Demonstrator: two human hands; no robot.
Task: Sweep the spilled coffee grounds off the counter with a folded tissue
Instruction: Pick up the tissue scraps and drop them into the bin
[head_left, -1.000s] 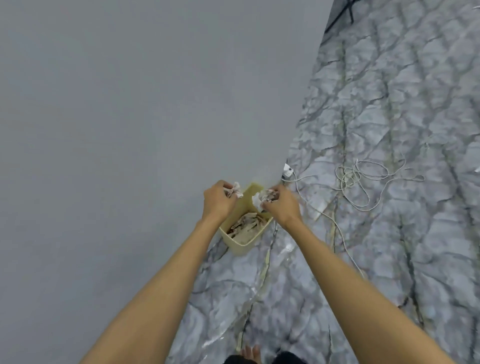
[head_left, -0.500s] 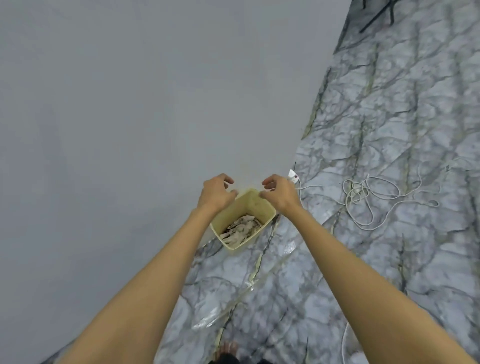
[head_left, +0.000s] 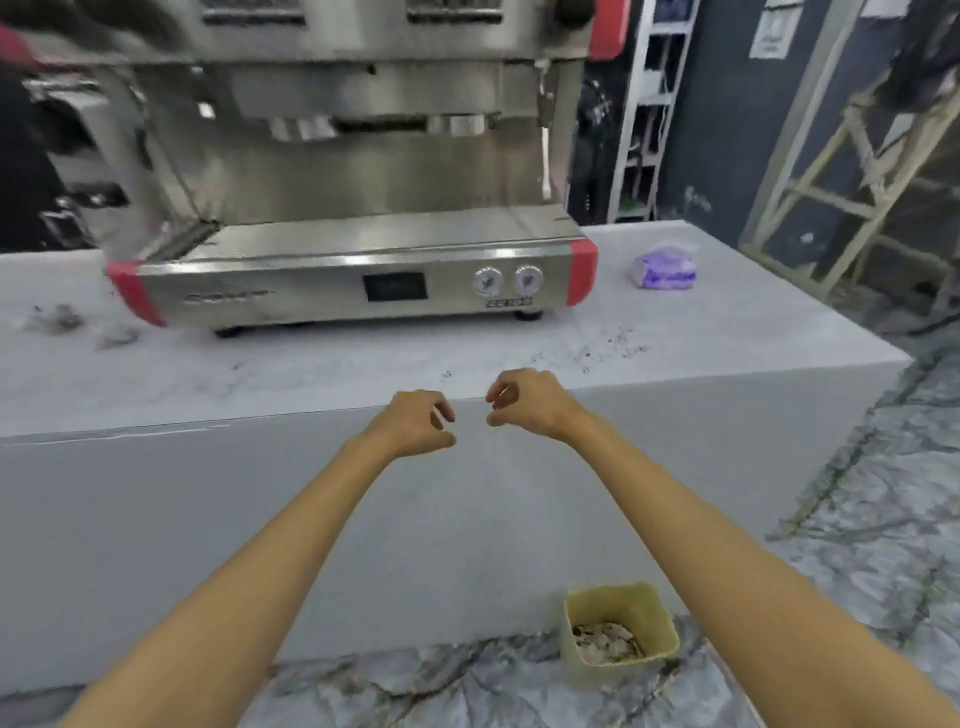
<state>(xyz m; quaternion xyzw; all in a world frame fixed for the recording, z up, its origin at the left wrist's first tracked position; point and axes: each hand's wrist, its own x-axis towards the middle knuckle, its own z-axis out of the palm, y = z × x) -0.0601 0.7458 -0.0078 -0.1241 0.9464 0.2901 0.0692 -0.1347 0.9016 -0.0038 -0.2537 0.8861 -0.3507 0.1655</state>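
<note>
My left hand (head_left: 415, 423) and my right hand (head_left: 524, 402) hang side by side in front of the counter's front edge, fingers loosely curled and apart, holding nothing. Dark coffee grounds (head_left: 610, 351) are scattered on the grey counter (head_left: 322, 374) near its right front corner, and more grounds (head_left: 67, 319) lie at the far left. A yellow bin (head_left: 618, 605) with crumpled tissues inside stands on the floor against the counter's base, below my right forearm. A purple-and-white tissue pack (head_left: 662, 270) lies on the counter at the right.
A large steel espresso machine (head_left: 353, 218) with red corners fills the back of the counter. Marble-patterned floor (head_left: 857, 519) runs along the right. A wooden frame (head_left: 852, 166) and a white shelf (head_left: 644, 104) stand behind the counter.
Both hands let go of tissue pieces over the bin, then rose to counter height with nothing in them. The view lifted from the floor to the counter and espresso machine.
</note>
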